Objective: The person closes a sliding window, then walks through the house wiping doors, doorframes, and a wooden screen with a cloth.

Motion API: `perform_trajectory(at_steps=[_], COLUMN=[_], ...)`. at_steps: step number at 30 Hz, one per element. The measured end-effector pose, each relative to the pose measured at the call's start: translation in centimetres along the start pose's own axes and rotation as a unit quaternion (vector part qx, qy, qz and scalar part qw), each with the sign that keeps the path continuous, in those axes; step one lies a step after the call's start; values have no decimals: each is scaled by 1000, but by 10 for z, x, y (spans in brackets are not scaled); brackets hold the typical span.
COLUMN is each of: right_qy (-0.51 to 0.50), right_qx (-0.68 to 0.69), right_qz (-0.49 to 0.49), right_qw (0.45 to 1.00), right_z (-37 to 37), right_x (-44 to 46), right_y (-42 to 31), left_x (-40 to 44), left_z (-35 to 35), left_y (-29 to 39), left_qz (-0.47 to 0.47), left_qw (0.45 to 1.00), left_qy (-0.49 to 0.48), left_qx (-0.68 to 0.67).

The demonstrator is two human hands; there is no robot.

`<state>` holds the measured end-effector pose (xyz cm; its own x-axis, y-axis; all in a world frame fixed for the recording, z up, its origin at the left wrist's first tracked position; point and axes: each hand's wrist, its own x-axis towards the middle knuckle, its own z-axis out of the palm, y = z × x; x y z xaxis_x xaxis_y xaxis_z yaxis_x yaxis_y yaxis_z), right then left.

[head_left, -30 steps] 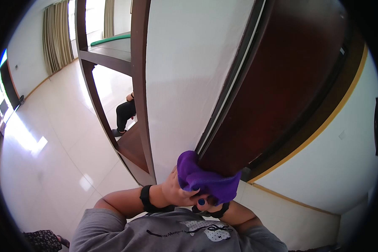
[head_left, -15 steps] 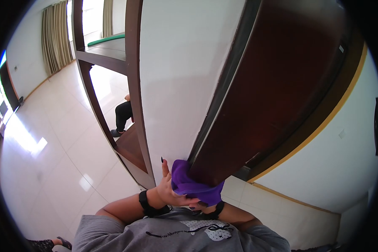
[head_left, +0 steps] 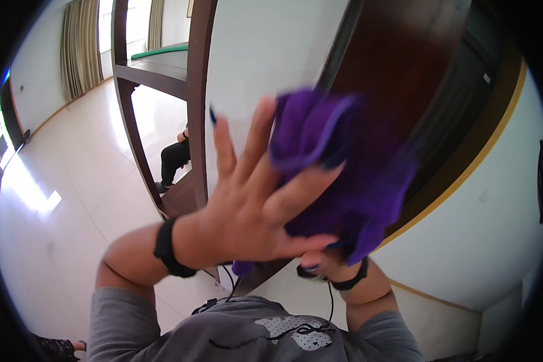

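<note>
A bunched purple cloth (head_left: 374,181) is held up against the dark brown wooden panel (head_left: 398,66). My left hand (head_left: 241,199) grips its left side, some fingers stretched upward and others pressed on the fabric. Lower down, my right hand (head_left: 323,262) holds the cloth's bottom part. Much of that hand is hidden behind the fabric, and only its thumb side shows. The cloth and left fingertips are smeared by motion. Black bands circle both wrists.
Left of the white wall (head_left: 271,54) stands a brown wooden frame with shelves (head_left: 199,90). A seated person's leg (head_left: 175,161) shows through it. A dark door (head_left: 485,54) and a yellow-edged wall are on the right. Black cords (head_left: 229,280) hang near my chest.
Both hands and the purple cloth have moved up from the panel's lower end near my chest, away from my body. The cloth appears more spread out.
</note>
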<state>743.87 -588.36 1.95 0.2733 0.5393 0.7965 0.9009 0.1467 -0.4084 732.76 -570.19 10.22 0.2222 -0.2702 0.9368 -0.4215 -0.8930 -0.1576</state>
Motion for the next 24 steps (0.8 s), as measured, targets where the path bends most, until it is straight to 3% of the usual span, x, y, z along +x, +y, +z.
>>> perform_trajectory(at_steps=[3,8,10,12,14,16,18,21,24], right_qy=[38,71,75,121,99,55,179,230,277], right_qx=[-72,-273,-261,-32,31,31,-17,-6,-138], right_qz=[-42,-129,-110,-31,-67,-117,-24,23,-129], right_qw=[996,951,956,992,992,991,983,973,942], right_z=[-26,-53,-60,-73,-90,-111,-100,-89,-106], right_x=[29,84,113,138,163,186,206,211,210], right_y=[-9,-25,-35,-59,-59,-61,-78,-100,-89], left_x=[48,91,103,112,112,108,101,97,105], left_z=[-13,-7,-1,-2,-14,-36,-52,-62,-45], left_y=[-16,-53,-70,-81,-86,-82,-77,-75,-83], left_qz=[58,66,56,53,56,71,82,95,94], left_qw=[995,986,984,982,981,978,976,975,977], left_qy=[-28,-70,-87,-98,-104,-109,-116,-118,-105], left_qx=[81,136,147,154,155,161,163,162,157])
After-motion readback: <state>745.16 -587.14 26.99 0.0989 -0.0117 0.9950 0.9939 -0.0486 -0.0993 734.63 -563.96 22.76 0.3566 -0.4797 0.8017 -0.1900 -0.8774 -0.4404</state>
